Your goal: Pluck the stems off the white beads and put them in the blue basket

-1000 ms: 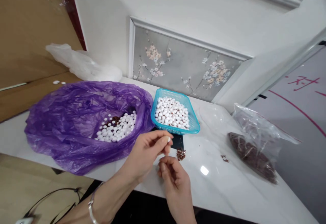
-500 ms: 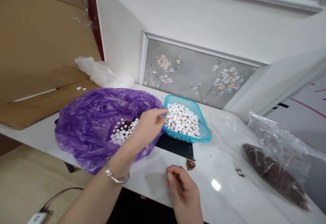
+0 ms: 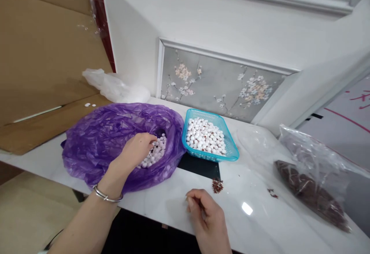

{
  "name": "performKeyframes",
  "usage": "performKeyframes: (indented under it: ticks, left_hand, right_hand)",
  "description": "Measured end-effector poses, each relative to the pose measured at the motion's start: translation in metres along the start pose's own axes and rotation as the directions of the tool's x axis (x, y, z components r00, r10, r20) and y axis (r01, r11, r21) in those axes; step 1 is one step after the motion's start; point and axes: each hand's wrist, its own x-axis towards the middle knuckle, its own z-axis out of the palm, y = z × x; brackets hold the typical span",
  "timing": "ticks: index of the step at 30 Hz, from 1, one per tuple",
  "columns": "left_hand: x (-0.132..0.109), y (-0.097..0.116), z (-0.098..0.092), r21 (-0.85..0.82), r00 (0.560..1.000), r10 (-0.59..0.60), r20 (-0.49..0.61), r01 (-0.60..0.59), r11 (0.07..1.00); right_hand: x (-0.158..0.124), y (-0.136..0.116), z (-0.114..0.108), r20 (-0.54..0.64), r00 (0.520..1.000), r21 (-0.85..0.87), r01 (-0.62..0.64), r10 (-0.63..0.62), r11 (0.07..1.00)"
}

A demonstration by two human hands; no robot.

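Observation:
My left hand [image 3: 138, 148], with a silver bangle on its wrist, reaches into the purple plastic bag [image 3: 95, 138]. Its fingertips are at the white pieces [image 3: 156, 154] inside, and whether they grip one is hidden. A blue basket [image 3: 232, 146] full of white pieces with brown bits among them stands right of the bag. My right hand [image 3: 206, 215] is over the table's front edge, fingers curled with thumb against forefinger; what they pinch is too small to make out. Just beyond it lies a small brown heap [image 3: 217, 185].
A clear bag of brown material [image 3: 312, 196] lies at the right, with a few brown bits [image 3: 272, 193] nearby. Cardboard [image 3: 52, 53] stands at the left. Behind the purple bag is a white plastic bag [image 3: 115, 86]. A black flat piece [image 3: 199, 165] lies partly under the basket.
My left hand has moved left from the blue basket's edge to the white pieces in the purple bag. My right hand has stayed nearly in place, still curled.

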Motion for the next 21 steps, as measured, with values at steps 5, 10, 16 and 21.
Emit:
performKeyframes:
  ticks: [5,10,16,21]
  left_hand:
    - [0.001,0.000,-0.001,-0.039,1.000,0.009,-0.021,-0.010,0.999]
    - [-0.007,0.010,-0.012,-0.116,0.996,-0.004,-0.086,-0.006,0.993]
    - [-0.043,0.062,-0.015,-0.931,0.981,-0.138,0.138,0.176,0.319]
    - [-0.068,0.097,-0.003,-0.852,0.907,0.054,0.417,0.411,-0.326]
  right_hand:
    - [0.001,-0.001,0.001,-0.036,0.999,-0.009,0.037,-0.037,0.999]
    - [0.002,-0.005,-0.005,0.011,1.000,-0.045,0.023,-0.023,0.999]
    - [0.001,-0.008,-0.006,0.024,0.999,-0.057,0.029,-0.028,0.998]
    - [0.004,0.006,-0.037,-0.169,0.983,-0.222,0.033,-0.071,0.975]
